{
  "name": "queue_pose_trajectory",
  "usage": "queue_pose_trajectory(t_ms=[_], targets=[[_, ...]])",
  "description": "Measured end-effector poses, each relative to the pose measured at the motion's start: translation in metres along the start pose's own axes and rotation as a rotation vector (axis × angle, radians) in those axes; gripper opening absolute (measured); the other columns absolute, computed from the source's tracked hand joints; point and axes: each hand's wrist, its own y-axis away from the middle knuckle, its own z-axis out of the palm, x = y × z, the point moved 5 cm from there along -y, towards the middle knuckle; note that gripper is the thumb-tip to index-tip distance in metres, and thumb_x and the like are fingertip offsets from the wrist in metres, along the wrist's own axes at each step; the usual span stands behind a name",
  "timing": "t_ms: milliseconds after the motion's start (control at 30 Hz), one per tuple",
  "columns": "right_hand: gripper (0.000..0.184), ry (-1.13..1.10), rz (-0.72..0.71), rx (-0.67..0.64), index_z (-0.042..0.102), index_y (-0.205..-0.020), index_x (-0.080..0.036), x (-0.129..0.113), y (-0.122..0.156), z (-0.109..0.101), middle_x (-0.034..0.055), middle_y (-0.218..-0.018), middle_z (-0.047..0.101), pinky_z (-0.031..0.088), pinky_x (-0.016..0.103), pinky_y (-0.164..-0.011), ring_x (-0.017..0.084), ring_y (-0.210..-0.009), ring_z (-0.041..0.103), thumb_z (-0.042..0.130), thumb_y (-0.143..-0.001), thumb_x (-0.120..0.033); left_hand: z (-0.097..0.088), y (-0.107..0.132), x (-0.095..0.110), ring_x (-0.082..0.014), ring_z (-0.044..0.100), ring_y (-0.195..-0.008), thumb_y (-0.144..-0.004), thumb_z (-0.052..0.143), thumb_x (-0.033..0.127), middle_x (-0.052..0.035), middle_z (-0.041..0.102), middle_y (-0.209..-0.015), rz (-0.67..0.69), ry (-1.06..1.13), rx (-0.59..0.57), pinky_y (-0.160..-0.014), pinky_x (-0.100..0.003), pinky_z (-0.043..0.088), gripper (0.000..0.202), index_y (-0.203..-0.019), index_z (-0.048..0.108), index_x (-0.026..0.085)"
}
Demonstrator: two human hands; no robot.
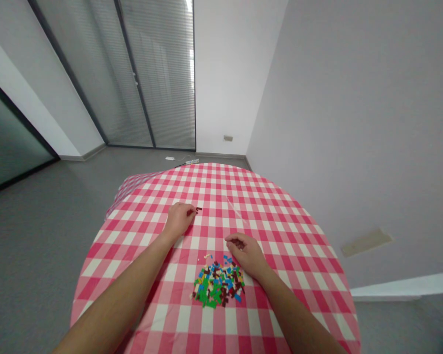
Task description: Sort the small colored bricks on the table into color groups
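The left arm is stretched forward over the checked table [299, 236], and a dark red piece [198, 210] is pinched at the fingertips of the left hand [179, 219], low over the cloth. The right hand [247, 253] is curled, knuckles up, just beside the pile of coloured pieces [217, 285]. Whether anything is gripped in it cannot be told.

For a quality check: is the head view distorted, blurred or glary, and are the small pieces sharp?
Head view: wide-angle distortion tilts the walls; light is soft and even, with faint shadows on the table under the left hand and right hand; no glare there; the pieces look slightly soft, single shapes hard to tell.
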Motion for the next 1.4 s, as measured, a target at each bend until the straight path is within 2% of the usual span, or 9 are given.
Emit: queue_pose_trajectory(t_ms=[167,300,400,500,800,1033,1400], targets=[[0.02,-0.007,0.015,0.004,0.07,-0.091,-0.018,0.001,0.0,0.0,0.0059,-0.078,0.071,0.051,0.03,-0.063,0.019,-0.069,0.065,0.057,-0.081,-0.031,-0.002,0.0,-0.001,-0.0274,0.064,-0.095,-0.086,0.06,0.029,-0.006,0.075,-0.094,-0.037,-0.026,0.016,-0.085,-0.039,0.045,0.017,-0.09,0.074,0.023],[0.021,0.005,0.016,0.001,0.07,-0.091,-0.018,0.001,0.0,0.0,0.0057,-0.077,0.071,0.051,0.03,-0.063,0.019,-0.07,0.065,0.057,-0.081,-0.031,-0.002,-0.002,0.003,-0.0295,0.062,-0.105,-0.084,0.062,0.032,-0.0077,0.073,-0.11,0.01,-0.019,0.034,-0.095,-0.043,0.042,0.026,-0.106,0.072,0.022],[0.02,0.003,0.011,-0.004,0.07,-0.091,-0.018,-0.001,0.0,-0.001,0.0062,-0.078,0.071,0.051,0.03,-0.064,0.019,-0.07,0.065,0.056,-0.081,-0.03,0.002,-0.004,0.005,-0.0302,0.059,-0.113,-0.085,0.061,0.031,-0.0064,0.07,-0.12,0.032,0.017,-0.005,-0.101,-0.045,0.038,0.033,-0.117,0.068,0.025],[0.02,0.002,0.01,-0.006,0.07,-0.091,-0.018,-0.002,0.0,-0.001,0.0064,-0.078,0.071,0.051,0.03,-0.064,0.019,-0.071,0.065,0.056,-0.081,-0.029,0.005,-0.005,0.004,-0.0309,0.057,-0.116,-0.087,0.06,0.031,-0.0063,0.07,-0.12,0.011,0.027,-0.041,-0.102,-0.048,0.037,0.035,-0.121,0.067,0.025],[0.021,-0.02,0.018,-0.002,0.07,-0.091,-0.017,0.0,0.001,-0.001,0.0065,-0.079,0.071,0.051,0.031,-0.065,0.019,-0.071,0.065,0.057,-0.081,-0.03,0.004,-0.006,0.004,-0.0286,0.06,-0.11,-0.088,0.059,0.031,-0.004,0.072,-0.116,0.012,0.032,-0.054,-0.101,-0.047,0.04,0.028,-0.113,0.071,0.025],[0.023,-0.008,0.026,0.0,0.069,-0.091,-0.016,-0.001,0.001,-0.001,0.007,-0.079,0.071,0.051,0.031,-0.065,0.02,-0.071,0.065,0.057,-0.081,-0.032,0.005,-0.006,-0.005,-0.0245,0.065,-0.105,-0.085,0.053,0.014,-0.0032,0.074,-0.111,0.011,0.044,0.023,-0.098,-0.039,0.046,0.031,-0.107,0.072,0.023],[0.023,-0.028,0.021,0.005,0.07,-0.091,-0.016,0.002,0.0,0.0,0.0066,-0.078,0.07,0.051,0.031,-0.064,0.019,-0.07,0.064,0.056,-0.08,-0.033,0.007,-0.01,-0.005,-0.0268,0.066,-0.103,-0.086,0.057,0.018,-0.003,0.075,-0.107,-0.017,0.029,0.039,-0.095,-0.041,0.048,0.025,-0.103,0.074,0.025]])
